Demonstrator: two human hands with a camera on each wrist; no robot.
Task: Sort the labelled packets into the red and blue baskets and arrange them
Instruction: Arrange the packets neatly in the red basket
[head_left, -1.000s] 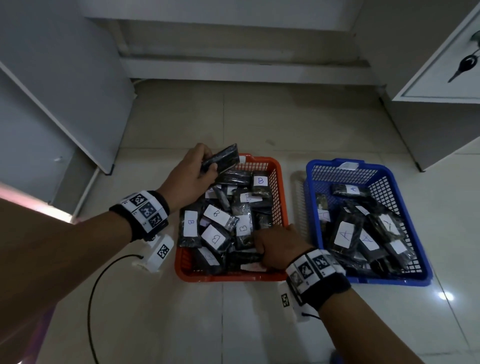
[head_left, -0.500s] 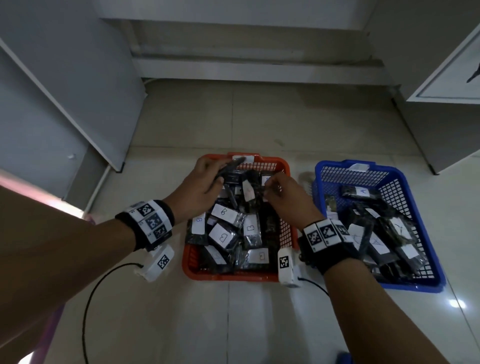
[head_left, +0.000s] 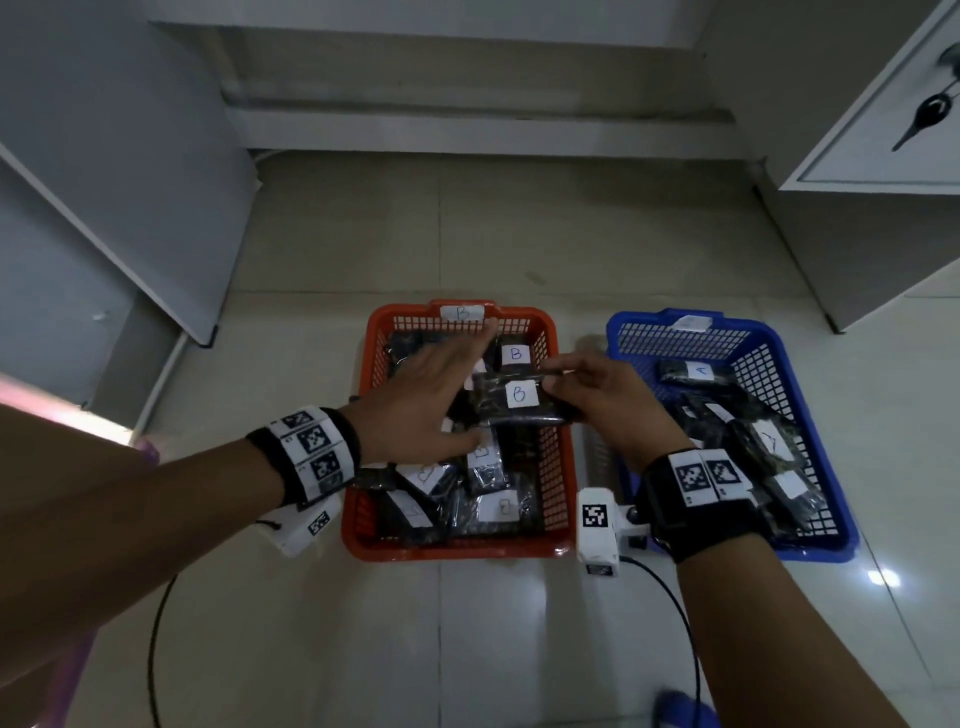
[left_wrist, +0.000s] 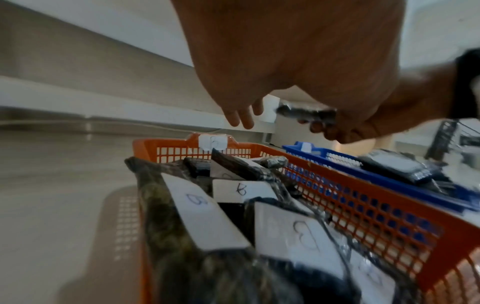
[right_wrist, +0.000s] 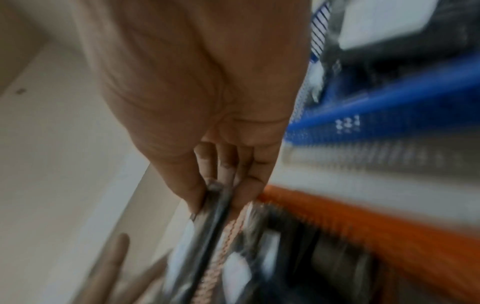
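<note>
The red basket (head_left: 561, 462) sits on the floor, full of black packets with white B labels (head_left: 488, 506). To its right the blue basket (head_left: 779, 353) holds packets labelled A (head_left: 701, 371). My right hand (head_left: 597, 389) grips a small stack of B packets (head_left: 519, 402) above the red basket, thumb and fingers pinching its right end, as the right wrist view shows (right_wrist: 215, 197). My left hand (head_left: 431, 395) hovers flat over the basket's left half, fingers straight and holding nothing, just left of the stack.
Grey cabinet panels (head_left: 119, 171) stand at the left and a white cabinet with a key (head_left: 924, 119) at the right. A black cable (head_left: 153, 649) trails on the tiled floor in front. Bare floor lies beyond the baskets up to a low step (head_left: 467, 114).
My left hand has let go of the packet it held and opened flat. My right hand has lifted a stack of B packets above the red basket's middle.
</note>
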